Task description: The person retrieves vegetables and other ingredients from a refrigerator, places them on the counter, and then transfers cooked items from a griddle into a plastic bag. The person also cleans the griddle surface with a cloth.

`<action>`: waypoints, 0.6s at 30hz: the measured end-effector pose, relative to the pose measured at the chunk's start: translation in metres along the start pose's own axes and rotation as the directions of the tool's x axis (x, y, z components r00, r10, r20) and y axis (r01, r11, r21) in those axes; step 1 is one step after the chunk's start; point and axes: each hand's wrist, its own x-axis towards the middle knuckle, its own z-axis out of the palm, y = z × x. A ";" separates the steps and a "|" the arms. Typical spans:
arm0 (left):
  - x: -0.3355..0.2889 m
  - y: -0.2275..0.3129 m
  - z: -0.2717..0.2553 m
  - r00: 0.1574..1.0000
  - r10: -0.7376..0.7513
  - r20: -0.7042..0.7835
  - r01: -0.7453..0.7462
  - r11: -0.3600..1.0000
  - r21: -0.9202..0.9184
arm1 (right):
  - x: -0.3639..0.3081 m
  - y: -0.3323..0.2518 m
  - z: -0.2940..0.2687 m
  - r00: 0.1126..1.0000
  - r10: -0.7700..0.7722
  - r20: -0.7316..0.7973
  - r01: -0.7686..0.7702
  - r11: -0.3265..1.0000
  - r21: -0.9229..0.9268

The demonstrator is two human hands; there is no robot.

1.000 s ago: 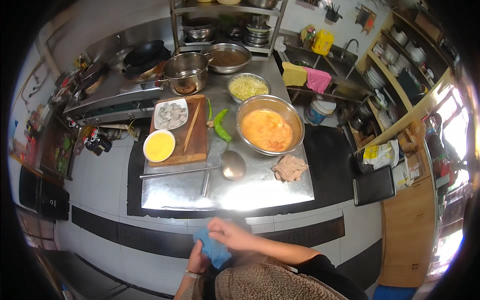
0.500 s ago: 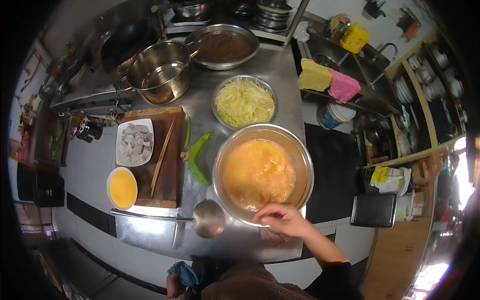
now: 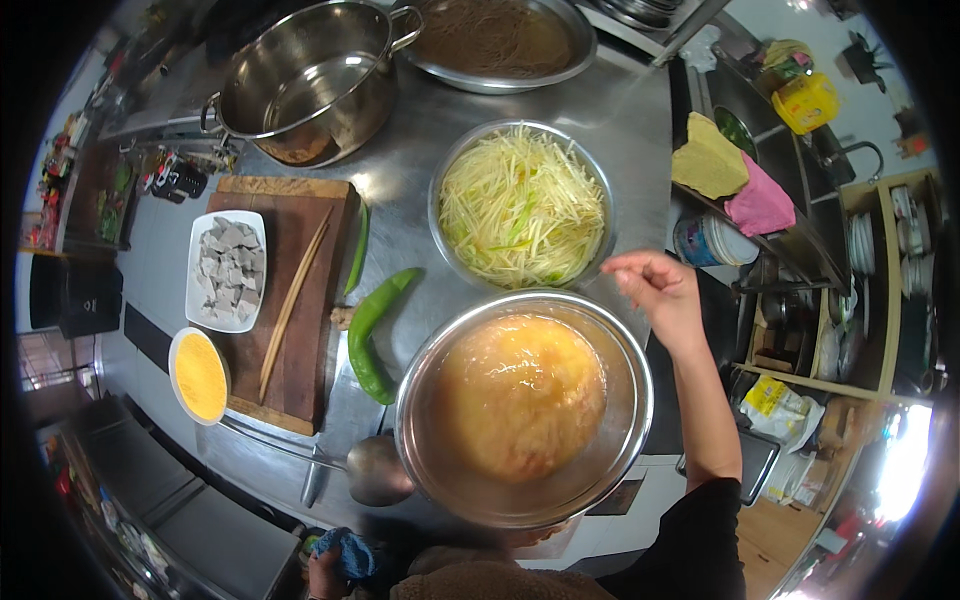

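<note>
My right hand (image 3: 658,295) is raised at the right, beside the metal bowl of pale shredded vegetable (image 3: 522,205). Its fingers are loosely bent and slightly apart, and I see nothing in them. Below it stands a large metal bowl (image 3: 420,470) of cloudy yellow-orange liquid, its contents under the surface unclear. At the lower left, my left hand (image 3: 325,578) is closed around a blue cloth (image 3: 350,552). A ladle (image 3: 378,472) lies at the left side of the large bowl.
A wooden cutting board (image 3: 270,360) bears chopsticks (image 3: 293,312) and a white dish of grey cubes (image 3: 227,270). Beside it are a yellow-filled bowl (image 3: 203,375) and a long green pepper (image 3: 372,335). A deep pot (image 3: 310,90) and a wide basin of dark strands (image 3: 505,38) stand farther back.
My right hand has moved from the large bowl's near rim up and right, beside the shredded vegetable. The view has shifted closer to the table. My left hand still holds the cloth.
</note>
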 end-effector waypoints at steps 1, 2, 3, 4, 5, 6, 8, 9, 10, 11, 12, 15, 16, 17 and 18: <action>-0.001 0.001 0.004 1.000 0.022 0.015 -0.024 0.996 0.089 | 0.011 0.005 -0.002 1.000 -0.009 -0.002 0.009 1.000 -0.022; -0.001 0.002 0.005 0.998 0.044 0.034 -0.049 0.983 0.178 | 0.020 0.006 -0.001 1.000 0.012 -0.005 -0.012 1.000 -0.014; 0.000 0.002 0.003 0.996 0.063 0.056 -0.076 0.961 0.265 | 0.030 0.012 0.000 0.998 -0.055 0.012 0.055 0.996 -0.071; 0.002 -0.004 -0.003 0.993 0.051 0.104 -0.073 0.974 0.215 | 0.040 0.018 0.002 0.992 -0.121 0.033 0.125 0.984 -0.126; -0.021 0.016 0.037 0.999 0.040 -0.015 -0.038 0.990 0.133 | 0.049 0.023 0.006 0.980 -0.188 0.064 0.197 0.964 -0.179; -0.021 0.012 0.031 0.999 0.039 -0.014 -0.035 0.983 0.178 | 0.056 0.021 0.010 0.976 -0.185 0.114 0.206 0.957 -0.205; -0.013 -0.008 -0.002 0.995 -0.038 -0.091 0.044 0.996 0.071 | 0.069 0.019 0.021 0.925 -0.340 0.171 0.381 0.836 -0.395; -0.012 -0.011 -0.006 0.997 -0.005 -0.077 0.014 0.992 0.125 | 0.075 0.019 0.026 0.887 -0.411 0.210 0.460 0.748 -0.479; -0.012 -0.014 -0.010 0.998 0.028 -0.062 -0.016 0.984 0.178 | 0.081 0.020 0.030 0.865 -0.429 0.261 0.499 0.671 -0.549; -0.013 -0.012 -0.007 0.997 0.062 -0.045 -0.050 0.972 0.229 | 0.085 0.019 0.036 0.835 -0.463 0.297 0.545 0.616 -0.569; -0.020 -0.004 0.003 0.996 0.090 -0.011 -0.082 0.945 0.318 | 0.088 0.016 0.042 0.803 -0.494 0.333 0.587 0.558 -0.587; -0.020 -0.012 -0.006 0.995 0.089 -0.052 -0.073 0.966 0.248 | 0.091 0.016 0.055 0.762 -0.541 0.356 0.627 0.480 -0.614; -0.019 -0.013 -0.008 0.995 0.075 -0.065 -0.058 0.969 0.240 | 0.089 0.017 0.057 0.770 -0.537 0.344 0.613 0.473 -0.633; -0.017 -0.013 -0.006 0.995 0.065 -0.076 -0.045 0.970 0.239 | 0.087 0.018 0.059 0.775 -0.536 0.336 0.602 0.463 -0.650; -0.017 -0.012 -0.004 0.995 0.052 -0.088 -0.029 0.970 0.242 | 0.085 0.019 0.058 0.786 -0.536 0.309 0.584 0.479 -0.655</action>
